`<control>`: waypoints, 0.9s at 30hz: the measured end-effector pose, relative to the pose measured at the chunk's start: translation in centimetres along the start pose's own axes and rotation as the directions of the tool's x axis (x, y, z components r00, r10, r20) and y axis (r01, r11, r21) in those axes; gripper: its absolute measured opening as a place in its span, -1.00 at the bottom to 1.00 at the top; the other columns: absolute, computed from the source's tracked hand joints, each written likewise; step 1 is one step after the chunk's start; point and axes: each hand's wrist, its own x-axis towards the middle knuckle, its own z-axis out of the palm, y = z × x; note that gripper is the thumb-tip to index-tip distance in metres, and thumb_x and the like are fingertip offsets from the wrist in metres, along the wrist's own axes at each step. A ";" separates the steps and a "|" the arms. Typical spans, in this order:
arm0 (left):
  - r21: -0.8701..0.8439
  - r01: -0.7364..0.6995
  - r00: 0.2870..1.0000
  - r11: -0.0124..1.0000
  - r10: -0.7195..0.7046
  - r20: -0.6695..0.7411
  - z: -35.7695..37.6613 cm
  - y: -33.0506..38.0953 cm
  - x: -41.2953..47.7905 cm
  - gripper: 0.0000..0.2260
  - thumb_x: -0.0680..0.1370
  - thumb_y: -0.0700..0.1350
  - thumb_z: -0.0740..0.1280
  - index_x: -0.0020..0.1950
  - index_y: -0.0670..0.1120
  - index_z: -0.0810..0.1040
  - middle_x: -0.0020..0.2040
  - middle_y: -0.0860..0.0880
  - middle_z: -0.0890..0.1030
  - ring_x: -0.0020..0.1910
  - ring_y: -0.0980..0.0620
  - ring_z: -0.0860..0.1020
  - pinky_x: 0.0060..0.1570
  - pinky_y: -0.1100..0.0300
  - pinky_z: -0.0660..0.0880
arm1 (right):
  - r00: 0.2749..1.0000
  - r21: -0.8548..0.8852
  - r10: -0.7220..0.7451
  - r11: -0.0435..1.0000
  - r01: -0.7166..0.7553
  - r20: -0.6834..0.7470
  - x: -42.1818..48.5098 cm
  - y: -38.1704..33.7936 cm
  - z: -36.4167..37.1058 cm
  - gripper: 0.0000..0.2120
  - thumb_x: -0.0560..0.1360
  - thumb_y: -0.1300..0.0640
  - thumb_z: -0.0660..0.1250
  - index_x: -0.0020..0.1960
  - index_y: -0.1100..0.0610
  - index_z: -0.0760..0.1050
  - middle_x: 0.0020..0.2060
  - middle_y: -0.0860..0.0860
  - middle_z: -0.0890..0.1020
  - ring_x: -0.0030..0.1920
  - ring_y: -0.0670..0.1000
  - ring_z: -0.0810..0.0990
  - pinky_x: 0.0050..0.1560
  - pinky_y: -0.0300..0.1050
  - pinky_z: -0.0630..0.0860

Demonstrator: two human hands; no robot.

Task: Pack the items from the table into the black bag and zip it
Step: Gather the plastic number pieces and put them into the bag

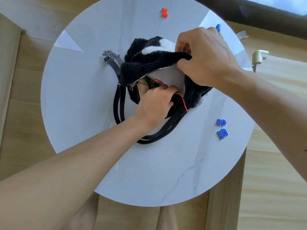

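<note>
A fluffy black bag [149,62] with white patches lies unzipped in the middle of the round white table [83,105]. My right hand [204,55] grips the far fuzzy edge of the bag's opening and holds it up. My left hand [154,103] presses into the opening from the near side, fingers on the near edge by a red cord [183,101]. Green and red items [153,83] show inside against the pale lining. The zipper pull [132,86] sits at the left end of the open zip. Black straps [119,105] loop toward me.
Two blue plastic pieces [221,128] lie at the right of the table. An orange piece [164,12] lies at the far edge, and a blue piece [218,27] peeks out behind my right hand. A metal chain [111,55] trails left of the bag. Wooden floor surrounds the table.
</note>
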 end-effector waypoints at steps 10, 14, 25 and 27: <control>-0.493 0.308 0.862 0.814 -0.458 -0.218 0.0 -0.8 0.3 -0.86 0.57 -0.18 0.25 -0.05 -0.21 0.58 -0.17 -0.13 0.66 -0.18 -0.11 0.60 -0.14 0.09 0.49 | 1.000 0.030 0.030 0.999 -0.030 -0.002 -0.3 0.2 0.2 -0.79 0.35 0.23 0.27 -0.05 0.12 0.57 -0.18 0.05 0.61 -0.06 0.16 0.53 0.06 -0.04 0.40; -0.883 0.402 0.628 0.243 -0.774 0.073 0.0 1.1 -0.6 -0.93 0.58 -0.17 0.28 -0.01 -0.12 0.56 -0.21 -0.03 0.67 -0.30 0.08 0.58 -0.05 0.06 0.58 | 0.999 0.032 0.049 0.998 -0.049 0.001 -0.4 0.3 0.4 -0.79 0.35 0.23 0.27 -0.04 0.10 0.57 -0.18 0.05 0.61 -0.07 0.16 0.53 0.02 -0.07 0.36; -0.352 0.286 0.949 0.891 -0.315 -0.028 1.1 0.8 -4.5 -0.68 0.52 -0.21 0.33 0.27 -0.17 0.43 0.15 -0.10 0.54 0.12 -0.08 0.51 0.16 0.02 0.48 | 0.996 0.049 0.080 0.995 -0.082 0.050 -0.7 0.4 0.3 -0.77 0.32 0.21 0.27 -0.05 0.04 0.54 -0.16 0.06 0.61 -0.10 0.18 0.56 -0.11 0.01 0.56; -0.224 0.202 0.979 0.953 -0.196 0.048 1.8 0.6 -5.2 -0.70 0.51 -0.23 0.33 0.24 -0.13 0.45 0.06 -0.07 0.58 0.04 -0.11 0.54 0.08 -0.01 0.48 | 0.995 0.058 0.082 0.995 -0.086 0.065 -1.1 0.4 0.8 -0.77 0.32 0.23 0.26 -0.06 0.03 0.53 -0.18 0.06 0.60 -0.14 0.19 0.56 -0.15 0.00 0.56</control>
